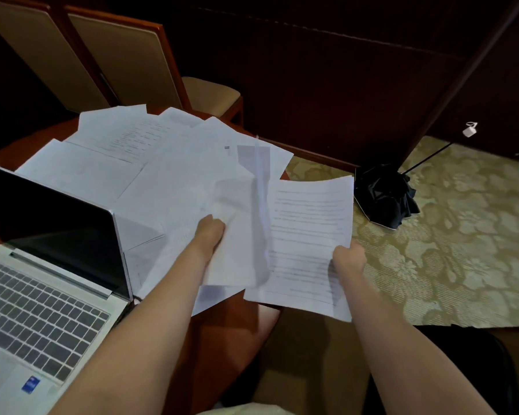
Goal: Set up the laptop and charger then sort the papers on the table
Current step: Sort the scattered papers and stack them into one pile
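Note:
An open silver laptop [39, 283] with a dark screen sits at the left on the reddish wooden table [222, 319]. Several white printed papers [150, 163] lie spread and overlapping across the table behind it. My left hand [212, 232] grips a blurred, lifted sheet [237, 244] near the table's right edge. My right hand [348, 259] pinches the right edge of a small stack of printed pages [306, 235] held over the table edge. A white plug [469, 130] with a dark cable hangs at the far right wall.
Two wooden chairs [126, 58] with beige cushions stand behind the table. A folded black umbrella [385, 196] lies on the patterned beige carpet [462, 235] to the right. Dark wood panelling [342, 85] lines the back.

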`<state>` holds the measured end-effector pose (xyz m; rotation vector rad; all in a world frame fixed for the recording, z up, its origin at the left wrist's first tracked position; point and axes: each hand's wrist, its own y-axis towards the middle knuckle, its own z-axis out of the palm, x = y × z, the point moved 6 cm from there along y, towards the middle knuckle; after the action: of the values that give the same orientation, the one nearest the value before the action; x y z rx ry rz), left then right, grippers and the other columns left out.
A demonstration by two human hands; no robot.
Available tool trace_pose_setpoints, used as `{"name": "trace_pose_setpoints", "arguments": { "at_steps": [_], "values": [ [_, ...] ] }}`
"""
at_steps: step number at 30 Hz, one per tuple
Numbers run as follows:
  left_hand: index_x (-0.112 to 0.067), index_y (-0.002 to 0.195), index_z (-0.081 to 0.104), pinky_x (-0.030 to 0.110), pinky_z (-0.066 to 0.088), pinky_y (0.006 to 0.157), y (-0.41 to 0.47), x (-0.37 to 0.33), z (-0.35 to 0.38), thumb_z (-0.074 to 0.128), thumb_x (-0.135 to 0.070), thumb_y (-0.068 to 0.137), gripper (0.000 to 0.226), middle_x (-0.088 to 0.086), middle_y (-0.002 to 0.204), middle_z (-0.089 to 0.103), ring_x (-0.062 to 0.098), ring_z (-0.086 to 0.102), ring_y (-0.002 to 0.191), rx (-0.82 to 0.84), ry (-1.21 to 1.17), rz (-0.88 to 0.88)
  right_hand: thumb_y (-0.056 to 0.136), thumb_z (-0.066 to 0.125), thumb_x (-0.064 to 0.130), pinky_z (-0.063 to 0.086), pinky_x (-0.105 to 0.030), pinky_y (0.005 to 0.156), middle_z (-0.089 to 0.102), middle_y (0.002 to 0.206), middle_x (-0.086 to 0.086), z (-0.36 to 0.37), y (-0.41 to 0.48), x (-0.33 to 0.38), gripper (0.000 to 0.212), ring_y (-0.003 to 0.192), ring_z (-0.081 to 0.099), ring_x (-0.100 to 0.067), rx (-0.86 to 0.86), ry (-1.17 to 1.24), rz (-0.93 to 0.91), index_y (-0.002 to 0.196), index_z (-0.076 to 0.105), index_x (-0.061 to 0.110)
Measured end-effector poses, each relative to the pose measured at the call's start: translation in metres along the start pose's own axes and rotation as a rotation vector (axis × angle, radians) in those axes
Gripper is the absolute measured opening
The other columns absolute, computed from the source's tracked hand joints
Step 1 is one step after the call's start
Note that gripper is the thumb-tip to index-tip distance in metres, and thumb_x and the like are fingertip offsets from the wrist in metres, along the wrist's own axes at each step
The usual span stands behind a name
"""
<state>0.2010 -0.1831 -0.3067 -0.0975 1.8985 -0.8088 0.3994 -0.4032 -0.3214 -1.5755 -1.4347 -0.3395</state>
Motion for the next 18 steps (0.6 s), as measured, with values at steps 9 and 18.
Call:
{"name": "trace_pose_setpoints", "arguments": {
  "at_steps": [9,18],
  "values": [
    [-0.002,0.122,0.043,0.026,0.036,0.079,-0.024,0.031,0.056,0.034,-0.001,0.092,0.031,0.016,0.122,0.051,0.025,0.048,0.1,0.147,0.452,0.086,0.097,0.039,0.006,0.048,-0.032,0.08,0.055,0.128,-0.017,0.012,-0.008,-0.018,0.035,0.104,0.055,-0.029,0.266,0.212,0.114,0.131,0.048,0.001],
    [-0.012,0.141,0.029,0.044,0.029,0.108,-0.015,0.02,0.042,0.056,-0.037,0.085,0.066,0.02,0.144,0.03,0.037,0.03,0.132,-0.164,0.766,0.188,0.087,0.057,-0.001,0.048,-0.026,0.076,0.064,0.109,-0.015,0.003,0.0,-0.028,0.032,0.097,0.06,-0.029,0.142,0.133,0.024,0.119,0.057,-0.004]
  ]
}}
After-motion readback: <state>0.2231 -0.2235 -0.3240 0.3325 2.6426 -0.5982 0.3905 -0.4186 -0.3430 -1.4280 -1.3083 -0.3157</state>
